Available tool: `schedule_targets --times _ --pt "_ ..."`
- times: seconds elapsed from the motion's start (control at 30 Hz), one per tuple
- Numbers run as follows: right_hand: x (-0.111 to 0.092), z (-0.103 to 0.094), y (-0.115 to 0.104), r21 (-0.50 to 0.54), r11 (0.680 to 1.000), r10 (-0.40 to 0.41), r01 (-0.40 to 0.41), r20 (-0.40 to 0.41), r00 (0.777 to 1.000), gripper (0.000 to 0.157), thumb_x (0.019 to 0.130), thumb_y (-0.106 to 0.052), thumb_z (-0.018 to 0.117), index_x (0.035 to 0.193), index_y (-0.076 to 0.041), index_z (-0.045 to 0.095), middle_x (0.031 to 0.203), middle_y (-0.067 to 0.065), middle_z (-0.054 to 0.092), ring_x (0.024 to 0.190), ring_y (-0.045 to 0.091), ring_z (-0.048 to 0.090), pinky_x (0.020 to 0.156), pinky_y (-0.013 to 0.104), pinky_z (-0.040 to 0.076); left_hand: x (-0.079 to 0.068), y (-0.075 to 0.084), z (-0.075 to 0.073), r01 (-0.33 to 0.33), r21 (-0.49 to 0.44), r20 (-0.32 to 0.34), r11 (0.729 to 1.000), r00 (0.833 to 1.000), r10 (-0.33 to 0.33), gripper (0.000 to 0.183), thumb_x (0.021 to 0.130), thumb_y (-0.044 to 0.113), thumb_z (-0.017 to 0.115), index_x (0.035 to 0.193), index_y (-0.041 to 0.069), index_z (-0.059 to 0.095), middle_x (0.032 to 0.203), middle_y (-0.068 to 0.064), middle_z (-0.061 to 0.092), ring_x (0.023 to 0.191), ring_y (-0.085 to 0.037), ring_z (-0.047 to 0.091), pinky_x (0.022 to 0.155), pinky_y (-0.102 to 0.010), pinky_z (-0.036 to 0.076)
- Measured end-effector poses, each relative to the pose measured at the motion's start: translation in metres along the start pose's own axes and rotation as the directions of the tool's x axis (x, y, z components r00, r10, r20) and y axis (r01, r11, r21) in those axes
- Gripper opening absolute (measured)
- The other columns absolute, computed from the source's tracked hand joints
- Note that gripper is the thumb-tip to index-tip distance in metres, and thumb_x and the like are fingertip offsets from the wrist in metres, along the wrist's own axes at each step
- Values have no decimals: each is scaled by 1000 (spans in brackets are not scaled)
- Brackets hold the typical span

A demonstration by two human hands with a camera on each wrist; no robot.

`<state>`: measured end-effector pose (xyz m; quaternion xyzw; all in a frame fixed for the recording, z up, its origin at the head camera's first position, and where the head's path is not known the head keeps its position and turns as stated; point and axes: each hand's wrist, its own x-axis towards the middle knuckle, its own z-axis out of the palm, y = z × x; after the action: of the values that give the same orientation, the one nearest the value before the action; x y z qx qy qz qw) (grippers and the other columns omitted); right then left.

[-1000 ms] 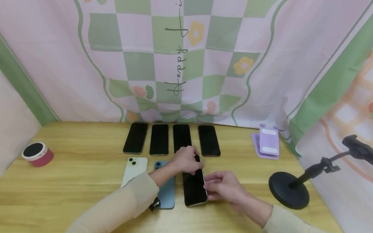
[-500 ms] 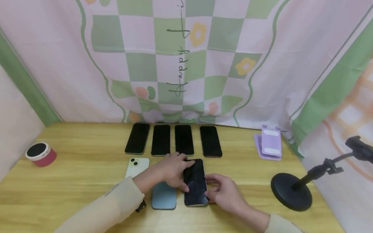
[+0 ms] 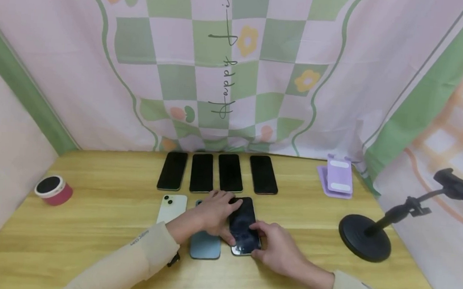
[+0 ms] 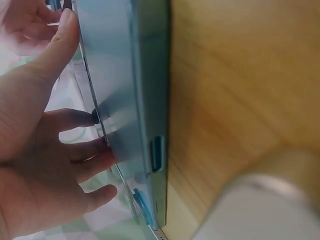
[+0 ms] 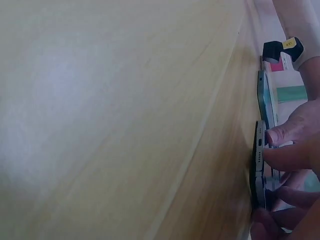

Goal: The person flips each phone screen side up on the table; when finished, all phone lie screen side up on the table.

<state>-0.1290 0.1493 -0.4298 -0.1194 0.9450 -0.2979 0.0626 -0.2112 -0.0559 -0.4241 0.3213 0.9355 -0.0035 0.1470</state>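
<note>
A black-screened smartphone (image 3: 243,226) lies face up on the wooden table between both hands. My left hand (image 3: 215,213) reaches over a blue phone (image 3: 206,246) and touches the smartphone's left side, thumb low and forefinger near the top corner. My right hand (image 3: 279,251) holds its right side, forefinger at the screen edge and thumb by the lower corner. The charging-port end (image 5: 259,142) faces the right wrist camera. In the left wrist view, the blue phone (image 4: 112,65) fills the foreground, with the left fingers beyond it. The left forearm partly hides a pale phone (image 3: 172,207).
Several black-screened phones stand in a row at the back, among them one at the right end (image 3: 263,174). A purple folding stand (image 3: 339,175) sits back right. A black phone holder (image 3: 365,238) is at the right, a pink-and-white round container (image 3: 54,190) at the left.
My left hand has moved from the smartphone's top edge down to its left side. My right hand has shifted slightly lower, its forefinger now over the screen edge. The phones stay about where they were.
</note>
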Motion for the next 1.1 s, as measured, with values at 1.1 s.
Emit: schedule_targets --times 1.1 --pt "22 24 -38 -352 747 -452 564 354 819 59 97 -44 70 146 -11 60 158 11 54 147 25 53 124 46 41 -50 -58 2 37 -278 -39 960 998 -50 81 85 31 86 155 11 48 165 -13 42 153 -38 40 126 -55 35"
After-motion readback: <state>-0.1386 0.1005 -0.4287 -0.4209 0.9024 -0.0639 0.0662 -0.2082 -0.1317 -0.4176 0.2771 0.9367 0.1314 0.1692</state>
